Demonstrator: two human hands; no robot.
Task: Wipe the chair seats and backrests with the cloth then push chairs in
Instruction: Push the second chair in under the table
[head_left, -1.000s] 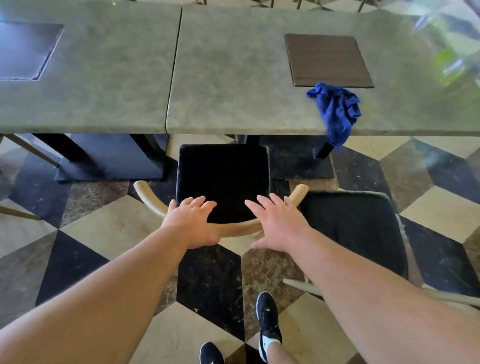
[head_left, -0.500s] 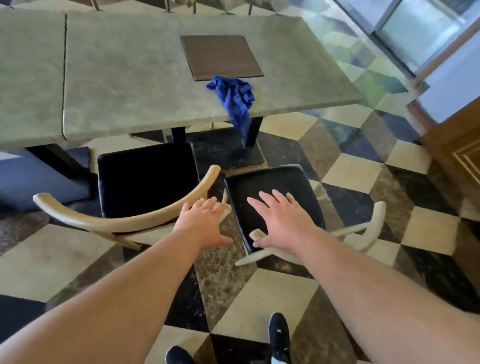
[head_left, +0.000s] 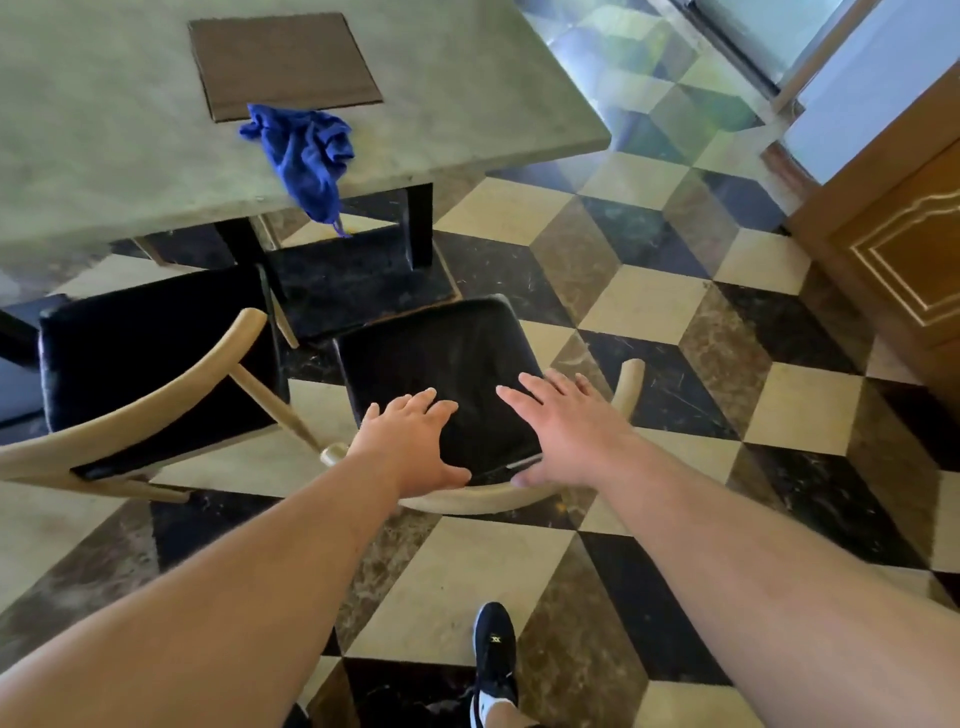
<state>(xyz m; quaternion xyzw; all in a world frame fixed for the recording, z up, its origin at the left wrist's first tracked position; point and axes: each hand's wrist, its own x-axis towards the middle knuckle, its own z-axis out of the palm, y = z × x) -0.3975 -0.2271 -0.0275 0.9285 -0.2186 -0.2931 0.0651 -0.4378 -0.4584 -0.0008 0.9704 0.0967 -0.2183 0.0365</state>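
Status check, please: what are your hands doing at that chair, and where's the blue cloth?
Left hand, right hand: open, empty, over right chair's backrest. Blue cloth on table, hanging over edge. Nothing between chair and table.

The left hand (head_left: 410, 441) and right hand (head_left: 563, 431) cover parts of the near chair's (head_left: 441, 364) curved backrest, so whether they touch it cannot be told. The other chair (head_left: 145, 358) runs off the left edge. The table (head_left: 467, 104) is cut by the top and left edges. The shoe (head_left: 494, 649) is cut at the bottom edge. The doorway (head_left: 753, 47) is blurred.
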